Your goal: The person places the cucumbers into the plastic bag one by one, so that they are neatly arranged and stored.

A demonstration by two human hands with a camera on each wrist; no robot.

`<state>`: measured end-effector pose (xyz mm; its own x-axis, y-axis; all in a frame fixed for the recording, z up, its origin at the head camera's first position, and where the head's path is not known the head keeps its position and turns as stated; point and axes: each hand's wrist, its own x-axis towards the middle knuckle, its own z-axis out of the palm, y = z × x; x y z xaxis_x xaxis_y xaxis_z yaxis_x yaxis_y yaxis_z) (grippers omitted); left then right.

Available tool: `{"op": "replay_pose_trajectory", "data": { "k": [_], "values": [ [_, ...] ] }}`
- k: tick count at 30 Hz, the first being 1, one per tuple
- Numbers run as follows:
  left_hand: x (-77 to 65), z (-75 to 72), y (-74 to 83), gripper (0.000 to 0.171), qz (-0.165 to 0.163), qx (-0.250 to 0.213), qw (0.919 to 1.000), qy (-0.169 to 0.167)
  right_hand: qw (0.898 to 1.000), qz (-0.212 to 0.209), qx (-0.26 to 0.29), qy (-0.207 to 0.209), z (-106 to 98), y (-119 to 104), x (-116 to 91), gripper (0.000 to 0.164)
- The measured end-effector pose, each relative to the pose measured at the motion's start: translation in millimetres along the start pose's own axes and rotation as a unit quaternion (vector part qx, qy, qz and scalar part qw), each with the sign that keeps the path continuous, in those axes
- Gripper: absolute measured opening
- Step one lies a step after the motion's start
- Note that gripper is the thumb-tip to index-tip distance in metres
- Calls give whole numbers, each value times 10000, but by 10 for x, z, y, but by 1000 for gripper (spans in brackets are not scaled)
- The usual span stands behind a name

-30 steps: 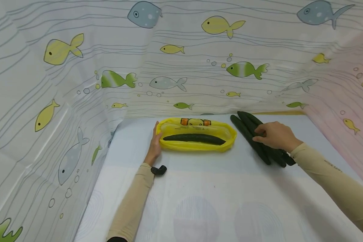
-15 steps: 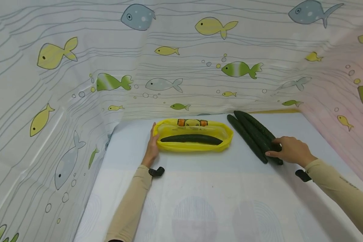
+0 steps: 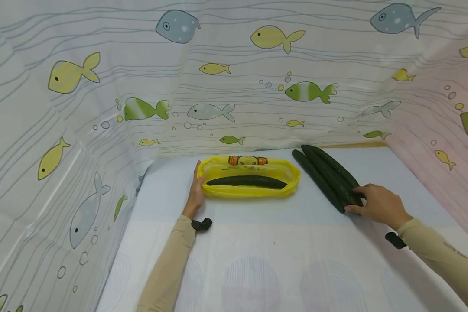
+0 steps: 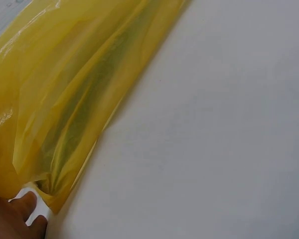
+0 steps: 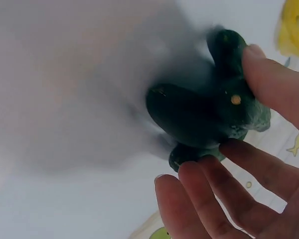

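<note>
My left hand (image 3: 195, 193) holds the left end of a yellow plastic bag (image 3: 246, 193), its thumb at the open rim. One dark green cucumber (image 3: 245, 180) lies lengthwise inside the bag mouth; in the left wrist view it shows through the yellow film (image 4: 89, 99). To the right of the bag, several cucumbers (image 3: 324, 173) lie side by side at a slant. My right hand (image 3: 383, 205) grips one cucumber (image 5: 235, 112) at the near end of this pile. In the right wrist view its thumb (image 5: 269, 79) is on one side and the fingers (image 5: 214, 184) are on the other.
A white table (image 3: 249, 260) with pale printed shapes lies under everything. Fish-patterned sheeting (image 3: 218, 86) rises behind the bag and along both sides. A wrist camera (image 3: 201, 224) sits below the left hand, another camera (image 3: 395, 239) below the right.
My right hand has moved from over the middle of the cucumber pile down and right to its near end. My left hand stays on the bag. The head view has shifted slightly.
</note>
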<state>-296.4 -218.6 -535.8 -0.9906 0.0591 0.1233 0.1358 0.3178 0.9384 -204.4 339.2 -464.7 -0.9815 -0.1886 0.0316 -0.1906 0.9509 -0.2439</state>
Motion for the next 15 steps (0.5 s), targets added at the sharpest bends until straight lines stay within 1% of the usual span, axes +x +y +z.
{"op": "replay_pose_trajectory", "data": {
  "k": [4, 7, 12, 15],
  "values": [
    [4, -15, -18, 62, 27, -8, 10000, -11, 9997, 43, 218, 114, 40, 0, -49, 79],
    [1, -22, -26, 62, 62, -43, 10000, -32, 9990, 47, 390, 194, 84, -15, -84, 72],
    [-4, -17, -15, 62, 14, -43, 10000, -44, 9985, -26, 386, 383, 145, -62, -140, 58],
    [-4, -6, 0, 63, -35, -26, 10000, -15, 9979, -6, 399, 512, 166, -98, -160, 54]
  ]
}}
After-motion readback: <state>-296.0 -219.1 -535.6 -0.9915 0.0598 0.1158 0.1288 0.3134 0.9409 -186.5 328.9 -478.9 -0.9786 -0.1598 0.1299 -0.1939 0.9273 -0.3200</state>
